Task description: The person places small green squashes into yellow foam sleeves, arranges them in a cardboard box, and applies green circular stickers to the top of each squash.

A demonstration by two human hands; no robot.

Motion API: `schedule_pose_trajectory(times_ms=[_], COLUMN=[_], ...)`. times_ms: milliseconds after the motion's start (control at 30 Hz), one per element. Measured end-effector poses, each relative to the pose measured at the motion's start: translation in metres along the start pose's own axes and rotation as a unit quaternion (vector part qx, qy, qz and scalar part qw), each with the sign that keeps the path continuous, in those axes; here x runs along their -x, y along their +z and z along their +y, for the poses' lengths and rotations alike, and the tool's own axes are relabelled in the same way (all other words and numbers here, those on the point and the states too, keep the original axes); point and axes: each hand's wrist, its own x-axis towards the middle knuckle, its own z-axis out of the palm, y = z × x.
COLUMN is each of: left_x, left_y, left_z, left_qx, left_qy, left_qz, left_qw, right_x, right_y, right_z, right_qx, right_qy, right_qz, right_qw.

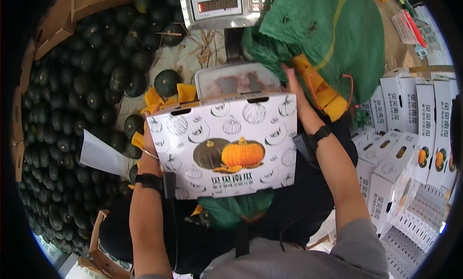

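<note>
A white cardboard carton (231, 141), printed with pumpkin drawings and a green and an orange squash, is tilted in front of me. My left hand (153, 110) is at its upper left edge, with most of the fingers hidden behind it. Along the upper right side, my right hand (294, 85) presses against the carton, fingers pointing away from me. Just beyond the carton shows the stained metal pan of a weighing scale (238, 80). Two slotted hand holes mark the carton's top edge. Each wrist wears a black strap with a small device.
Dark green squashes (61, 116) are heaped at left. The scale's display (219, 5) stands at the far side. A green mesh sack (325, 33) with yellow foam nets (322, 91) sits at right. Stacked white cartons (390, 159) line the right. A white sheet (101, 154) lies left.
</note>
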Motion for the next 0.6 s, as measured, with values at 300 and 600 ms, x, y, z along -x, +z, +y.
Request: schedule_pose_trajectory(times_ms=[300,600], left_x=[-0.005,-0.028], left_y=[0.008,-0.006], left_z=[-0.005,0.001], left_qx=[-0.022,-0.056], left_qy=[0.061,0.021], left_qz=[0.004,-0.061], left_qw=[0.998,0.996], right_x=[0.025,0.035], right_y=[-0.029,0.006], right_z=[-0.035,0.007], right_qx=[0.137,-0.17], right_qy=[0.021,0.044], right_qz=[-0.269,-0.157], right_qw=[0.953,0.972])
